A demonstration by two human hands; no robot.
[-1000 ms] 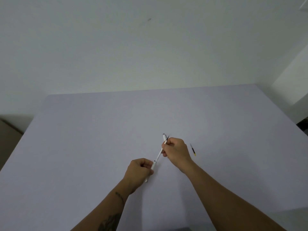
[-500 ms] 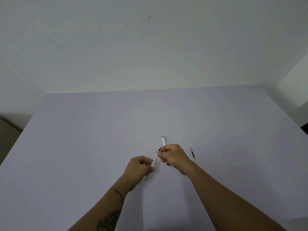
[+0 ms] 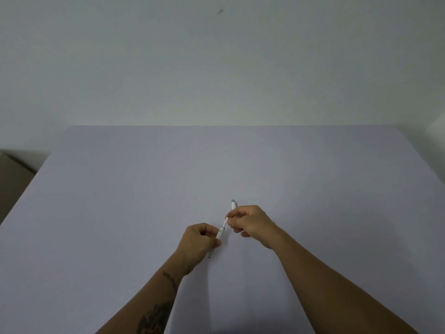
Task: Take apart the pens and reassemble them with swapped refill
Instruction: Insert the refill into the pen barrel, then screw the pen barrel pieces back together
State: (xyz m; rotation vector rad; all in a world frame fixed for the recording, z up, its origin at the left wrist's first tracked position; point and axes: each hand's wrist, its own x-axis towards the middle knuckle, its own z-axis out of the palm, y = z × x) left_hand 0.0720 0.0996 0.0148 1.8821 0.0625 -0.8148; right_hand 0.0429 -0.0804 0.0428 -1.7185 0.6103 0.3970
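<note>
My left hand [image 3: 199, 239] is closed around a white pen barrel [image 3: 220, 233]; its dark tip [image 3: 209, 256] pokes out below the fist. A thinner white refill [image 3: 225, 222] runs from that barrel's upper end to the fingertips of my right hand [image 3: 251, 222], which pinches it. A second white pen piece with a grey end [image 3: 233, 204] sticks out beyond the right hand, pointing away from me. Both hands hover just above the pale lilac table [image 3: 144, 201], close together near its middle. Whether the refill is seated in the barrel is unclear.
The table's far edge [image 3: 216, 126] meets a plain white wall. A brownish floor or box [image 3: 12, 179] lies off the table's left side. My forearms cross the near part of the table.
My right hand has closed in toward my left hand, shortening the visible pen between them. The small yellow-tipped piece that lay on the table right of my right hand is no longer visible.
</note>
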